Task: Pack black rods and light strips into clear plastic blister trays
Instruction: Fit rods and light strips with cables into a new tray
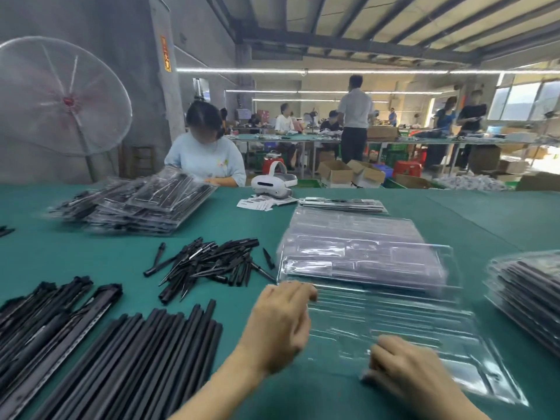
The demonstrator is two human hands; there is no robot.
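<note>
An empty clear blister tray (403,325) lies flat on the green table in front of me. My left hand (280,322) rests at its left edge, fingertips touching the rim. My right hand (406,368) lies on the tray's near edge; it is blurred and its fingers look curled over the plastic. A stack of empty clear trays (357,250) stands just behind. Long black rods (145,356) lie in a row at the lower left, with black light strips (51,319) beside them. A heap of short black pointed stakes (212,265) lies in the middle.
Filled trays are piled at the far left (136,204) and at the right edge (527,295). A white headset (272,184) and paper slips (257,204) lie at the far side. A person (206,153) sits opposite. A large fan (57,98) stands at left.
</note>
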